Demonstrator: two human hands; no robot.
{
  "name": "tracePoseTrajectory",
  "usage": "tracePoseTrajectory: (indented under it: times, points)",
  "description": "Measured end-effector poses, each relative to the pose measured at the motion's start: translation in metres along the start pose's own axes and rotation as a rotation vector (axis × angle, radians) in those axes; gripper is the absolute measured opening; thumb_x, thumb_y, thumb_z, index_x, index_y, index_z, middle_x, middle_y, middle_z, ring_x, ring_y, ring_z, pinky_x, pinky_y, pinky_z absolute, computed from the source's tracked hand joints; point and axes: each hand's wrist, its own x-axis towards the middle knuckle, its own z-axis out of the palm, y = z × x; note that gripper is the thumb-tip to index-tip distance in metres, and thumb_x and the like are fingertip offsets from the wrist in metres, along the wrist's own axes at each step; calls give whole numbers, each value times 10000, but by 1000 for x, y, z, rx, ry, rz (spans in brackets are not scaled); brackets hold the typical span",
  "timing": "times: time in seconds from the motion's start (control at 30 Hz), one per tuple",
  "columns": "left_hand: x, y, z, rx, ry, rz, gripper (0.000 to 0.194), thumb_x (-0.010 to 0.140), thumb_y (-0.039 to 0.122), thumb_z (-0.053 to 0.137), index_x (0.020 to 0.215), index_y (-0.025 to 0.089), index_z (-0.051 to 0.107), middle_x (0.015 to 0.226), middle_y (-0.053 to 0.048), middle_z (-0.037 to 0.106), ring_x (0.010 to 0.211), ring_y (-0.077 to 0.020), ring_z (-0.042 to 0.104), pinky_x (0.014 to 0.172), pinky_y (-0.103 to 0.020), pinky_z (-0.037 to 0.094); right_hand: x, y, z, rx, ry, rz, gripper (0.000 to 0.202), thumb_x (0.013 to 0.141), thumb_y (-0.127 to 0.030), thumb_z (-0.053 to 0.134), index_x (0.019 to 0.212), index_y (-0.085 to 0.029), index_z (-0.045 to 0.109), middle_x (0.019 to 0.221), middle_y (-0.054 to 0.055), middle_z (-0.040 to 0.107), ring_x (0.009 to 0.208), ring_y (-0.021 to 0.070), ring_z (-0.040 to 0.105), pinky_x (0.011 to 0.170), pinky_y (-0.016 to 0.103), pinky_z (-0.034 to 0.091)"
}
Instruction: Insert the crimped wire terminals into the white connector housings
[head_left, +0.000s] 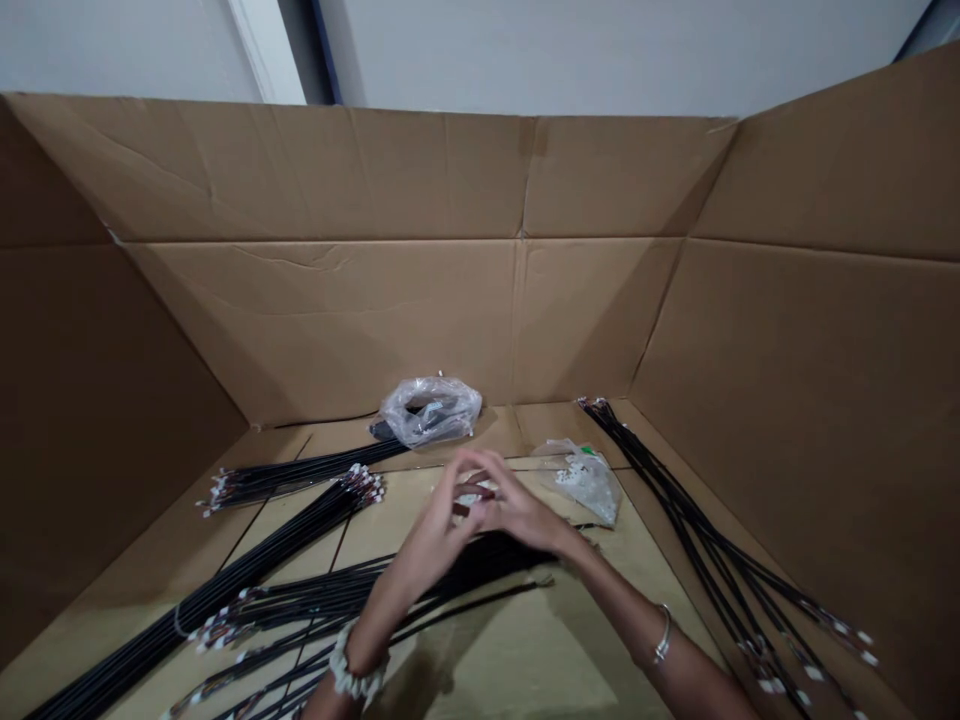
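Note:
My left hand and my right hand meet above the middle of the cardboard surface, fingertips close together. Whatever sits between the fingers, if anything, is too small and blurred to name. Under and behind my hands lies a spread bunch of black cables with white connectors at their left ends. A clear bag of small white parts rests just beyond my right hand. Around my left wrist is a pale scrunchie, and a metal bracelet circles my right wrist.
Cardboard walls rise at the back and sides. A tied cable bundle lies at left, with another cable bunch behind it. A clear plastic bag sits at the back. More black cables run along the right.

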Motion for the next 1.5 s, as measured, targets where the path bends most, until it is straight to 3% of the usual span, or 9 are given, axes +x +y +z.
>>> tracePoseTrajectory:
  times: [0.03,0.1,0.23,0.43,0.7,1.0,1.23,1.37,1.5]
  points:
    - [5,3,-5,-12,17,-17,424,997,375,615,1374,195,542,1319,-112,627,1020,-229,692,823,-419,614,3,15,0,-24,64,76,484,995,-378,641,1434,-212,524,1459,136,558,1220,306,631,967,509,568]
    - [10,6,-16,-16,44,-38,394,998,381,613,1336,185,564,1234,-96,657,933,-201,697,763,-379,615,6,44,4,-82,120,209,356,1003,-331,641,1326,-187,602,1346,115,630,1121,273,671,929,488,584]
    - [11,10,-28,21,56,-8,349,996,391,613,1273,179,603,1154,-77,680,917,-196,692,790,-392,604,7,78,30,-183,56,345,286,1003,-315,645,1255,-178,642,1270,100,670,1052,243,693,892,451,599]
    - [-4,20,-34,112,-38,55,353,996,396,612,1279,187,607,1148,-75,690,926,-200,695,837,-420,595,14,85,59,-302,-52,389,289,1001,-312,647,1262,-189,643,1313,104,653,1107,258,676,933,472,582]
    - [-9,21,-36,159,-46,61,375,1012,407,582,1316,187,582,1077,-61,699,880,-192,699,828,-419,595,15,92,57,-286,-42,375,292,1002,-312,645,1265,-187,641,1318,105,651,1115,261,673,940,479,578]
    - [0,34,-35,207,-47,80,317,1017,379,582,1255,173,615,1057,-54,704,880,-189,702,822,-412,597,19,108,34,-24,66,349,285,1003,-317,645,1251,-177,643,1264,98,672,1046,242,694,887,448,599]
    - [12,44,-22,296,-109,67,262,1014,341,592,1208,172,641,1120,-67,707,943,-198,705,864,-425,593,25,93,-4,227,243,299,292,999,-319,653,1244,-161,639,1214,91,685,991,230,707,836,424,614]
    - [22,44,-3,394,-212,26,235,1000,332,618,1164,169,659,1137,-69,706,996,-210,699,891,-438,588,25,69,-39,306,412,236,263,998,-319,655,1204,-156,653,1163,80,699,948,216,710,814,406,614]
    - [36,34,33,529,-405,-26,256,984,343,642,1170,169,660,1166,-76,698,995,-213,697,876,-434,593,18,34,-66,358,594,166,205,988,-315,668,1103,-146,677,1050,54,714,868,190,706,771,372,608]
